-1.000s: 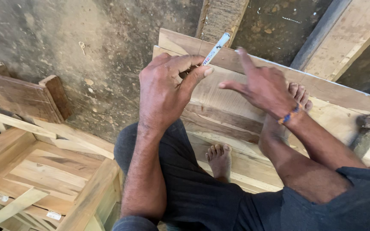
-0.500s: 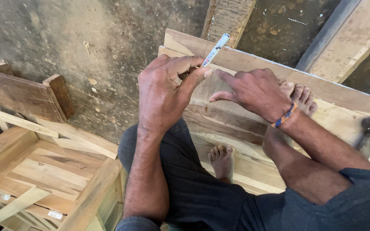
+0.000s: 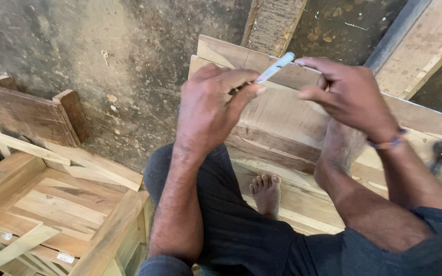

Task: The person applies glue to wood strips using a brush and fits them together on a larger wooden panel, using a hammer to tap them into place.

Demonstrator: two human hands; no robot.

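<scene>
Over the far edge of the wooden plank (image 3: 282, 115) that lies on the floor (image 3: 103, 61), the left hand (image 3: 211, 110) is clenched around a slim white marker pen (image 3: 276, 67), pinching its lower barrel so the tip end juts up and away; the right hand (image 3: 351, 97) hovers just beside the pen's upper end, fingers curled, grasping nothing I can make out. The pen looks light, stiff and smooth, probably best held low on the barrel
</scene>
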